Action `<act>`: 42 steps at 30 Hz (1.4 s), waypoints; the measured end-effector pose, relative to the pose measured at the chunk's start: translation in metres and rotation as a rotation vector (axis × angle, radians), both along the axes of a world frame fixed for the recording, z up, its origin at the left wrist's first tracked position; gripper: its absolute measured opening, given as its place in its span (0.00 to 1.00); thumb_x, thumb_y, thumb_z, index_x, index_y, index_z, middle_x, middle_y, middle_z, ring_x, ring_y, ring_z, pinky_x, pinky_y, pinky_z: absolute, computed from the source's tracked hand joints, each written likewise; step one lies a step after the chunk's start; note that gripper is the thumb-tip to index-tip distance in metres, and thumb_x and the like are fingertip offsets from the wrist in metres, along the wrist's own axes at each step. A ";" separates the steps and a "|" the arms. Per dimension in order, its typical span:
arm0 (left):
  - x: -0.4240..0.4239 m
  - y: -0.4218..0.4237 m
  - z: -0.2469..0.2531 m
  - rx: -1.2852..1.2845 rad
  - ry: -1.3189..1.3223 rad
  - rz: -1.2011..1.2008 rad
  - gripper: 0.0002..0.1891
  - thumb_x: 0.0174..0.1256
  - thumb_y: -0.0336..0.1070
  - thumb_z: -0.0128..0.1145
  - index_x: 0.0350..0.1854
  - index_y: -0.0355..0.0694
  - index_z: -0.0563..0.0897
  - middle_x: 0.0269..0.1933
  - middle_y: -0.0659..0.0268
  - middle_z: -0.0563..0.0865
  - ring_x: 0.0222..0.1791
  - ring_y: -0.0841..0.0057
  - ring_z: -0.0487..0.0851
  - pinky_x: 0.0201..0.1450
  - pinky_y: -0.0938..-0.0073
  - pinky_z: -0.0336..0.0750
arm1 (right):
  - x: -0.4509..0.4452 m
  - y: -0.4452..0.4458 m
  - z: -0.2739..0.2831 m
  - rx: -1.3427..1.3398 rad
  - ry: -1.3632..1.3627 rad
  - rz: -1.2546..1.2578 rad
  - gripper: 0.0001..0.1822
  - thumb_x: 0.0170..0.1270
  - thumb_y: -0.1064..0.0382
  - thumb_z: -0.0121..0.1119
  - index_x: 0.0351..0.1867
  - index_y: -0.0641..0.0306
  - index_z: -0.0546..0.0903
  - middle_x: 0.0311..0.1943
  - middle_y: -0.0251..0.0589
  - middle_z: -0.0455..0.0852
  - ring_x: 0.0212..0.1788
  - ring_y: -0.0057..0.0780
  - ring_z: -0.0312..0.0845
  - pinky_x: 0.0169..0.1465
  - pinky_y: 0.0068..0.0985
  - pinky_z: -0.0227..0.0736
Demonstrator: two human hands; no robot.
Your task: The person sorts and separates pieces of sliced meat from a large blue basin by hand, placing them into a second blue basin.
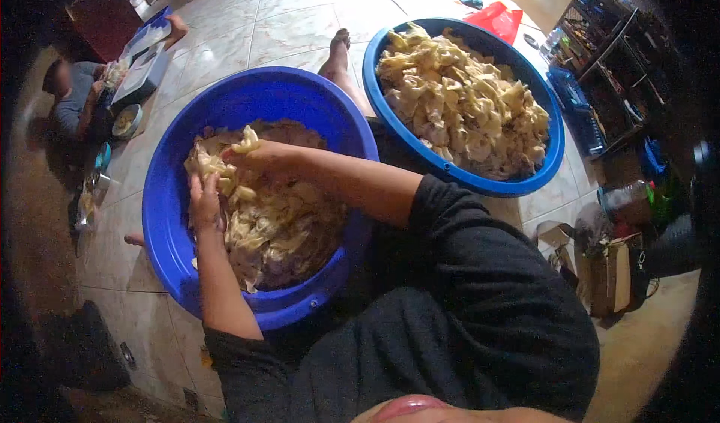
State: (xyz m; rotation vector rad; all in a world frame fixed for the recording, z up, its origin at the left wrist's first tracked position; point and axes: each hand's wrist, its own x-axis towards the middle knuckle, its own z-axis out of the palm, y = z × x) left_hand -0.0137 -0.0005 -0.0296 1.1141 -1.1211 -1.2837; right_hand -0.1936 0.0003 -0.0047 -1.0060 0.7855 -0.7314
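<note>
Before me stands a dark blue plastic basin (163, 158) partly filled with pale yellowish, floury-looking pieces of food (270, 226). Both my hands are inside it, over the left part of the heap. My right hand (261, 156) is closed around some pale pieces that stick out past its fingers. My left hand (207, 203) has its fingers raised against more of the pieces; whether it grips any cannot be told. At the upper right, a lighter blue basin (368, 68) holds a high mound of similar coated pieces (461, 102).
Another person (76, 97) sits at the far left beside a plastic container (143, 77) and a bowl (128, 120). A red plastic bag (498, 22) lies behind the right basin. At the right are a metal rack (613, 63), a blue crate (579, 108) and a cardboard box (613, 277).
</note>
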 end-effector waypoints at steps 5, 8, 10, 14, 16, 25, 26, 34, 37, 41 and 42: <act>0.002 0.000 0.014 -0.045 -0.039 0.272 0.19 0.52 0.28 0.50 0.49 0.37 0.67 0.44 0.63 0.74 0.43 0.74 0.73 0.46 0.75 0.68 | -0.008 -0.016 0.005 -0.419 0.525 -0.175 0.13 0.60 0.58 0.51 0.41 0.65 0.75 0.28 0.36 0.78 0.25 0.19 0.70 0.27 0.20 0.69; -0.018 0.009 0.035 -0.048 0.182 0.127 0.21 0.50 0.26 0.50 0.50 0.42 0.66 0.43 0.64 0.74 0.40 0.74 0.75 0.40 0.76 0.73 | -0.053 -0.034 -0.009 -0.323 -0.030 -0.353 0.13 0.64 0.57 0.45 0.35 0.67 0.71 0.30 0.42 0.77 0.27 0.28 0.74 0.33 0.29 0.74; 0.002 0.013 0.037 0.001 0.188 0.146 0.24 0.47 0.24 0.50 0.50 0.45 0.67 0.44 0.65 0.74 0.40 0.74 0.76 0.37 0.77 0.76 | -0.068 -0.026 0.021 -0.260 -0.282 -0.541 0.11 0.65 0.62 0.41 0.38 0.66 0.72 0.35 0.45 0.76 0.30 0.26 0.73 0.36 0.23 0.72; -0.020 0.022 0.052 -0.078 0.407 -0.040 0.23 0.47 0.22 0.51 0.50 0.44 0.69 0.43 0.66 0.76 0.42 0.75 0.76 0.40 0.76 0.75 | -0.135 -0.021 0.033 -0.505 -0.431 -1.403 0.26 0.61 0.51 0.46 0.55 0.63 0.56 0.54 0.47 0.61 0.49 0.35 0.67 0.53 0.28 0.65; -0.012 0.014 0.040 -0.203 0.235 -0.010 0.21 0.49 0.24 0.54 0.49 0.42 0.70 0.44 0.66 0.76 0.45 0.73 0.75 0.49 0.71 0.70 | -0.149 -0.021 0.019 -0.576 -0.934 -1.434 0.36 0.60 0.46 0.48 0.62 0.61 0.47 0.61 0.49 0.53 0.50 0.39 0.69 0.51 0.29 0.69; -0.018 0.015 0.034 -0.488 -0.250 -0.212 0.24 0.43 0.36 0.65 0.44 0.37 0.69 0.39 0.63 0.78 0.39 0.73 0.78 0.41 0.75 0.73 | -0.040 -0.011 0.019 -1.008 0.157 -0.362 0.26 0.55 0.62 0.58 0.54 0.60 0.63 0.45 0.45 0.75 0.39 0.33 0.77 0.37 0.27 0.76; -0.019 0.017 0.033 -0.525 -0.426 -0.149 0.24 0.43 0.36 0.65 0.43 0.37 0.69 0.39 0.62 0.78 0.39 0.73 0.78 0.41 0.75 0.73 | -0.021 0.001 0.018 -1.025 0.208 -0.296 0.25 0.53 0.65 0.59 0.53 0.60 0.65 0.44 0.47 0.77 0.37 0.33 0.77 0.38 0.27 0.75; -0.021 0.003 0.019 -0.600 -0.449 -0.040 0.16 0.46 0.27 0.57 0.40 0.38 0.70 0.34 0.65 0.77 0.33 0.78 0.76 0.39 0.78 0.71 | -0.003 -0.016 -0.021 -0.748 0.214 -0.331 0.15 0.55 0.62 0.59 0.42 0.67 0.75 0.34 0.42 0.82 0.32 0.29 0.78 0.37 0.23 0.74; -0.013 0.013 0.033 -0.510 -0.343 -0.113 0.14 0.47 0.24 0.52 0.39 0.38 0.71 0.35 0.68 0.76 0.31 0.83 0.74 0.38 0.80 0.70 | -0.003 -0.009 -0.012 -0.514 0.068 -0.231 0.14 0.57 0.60 0.57 0.41 0.67 0.76 0.34 0.38 0.81 0.32 0.24 0.77 0.36 0.22 0.74; -0.018 0.024 0.049 -0.329 0.008 -0.214 0.14 0.47 0.21 0.48 0.39 0.40 0.71 0.35 0.71 0.74 0.32 0.86 0.73 0.38 0.84 0.68 | -0.008 -0.010 -0.010 -0.404 -0.072 -0.179 0.15 0.58 0.59 0.56 0.43 0.66 0.75 0.34 0.38 0.81 0.31 0.21 0.76 0.35 0.19 0.74; -0.017 0.021 0.043 -0.391 -0.030 -0.181 0.15 0.47 0.21 0.48 0.39 0.40 0.71 0.35 0.71 0.74 0.33 0.86 0.73 0.38 0.84 0.68 | -0.006 -0.007 -0.007 -0.366 -0.116 -0.180 0.15 0.58 0.59 0.56 0.43 0.65 0.74 0.34 0.38 0.81 0.31 0.21 0.76 0.34 0.18 0.74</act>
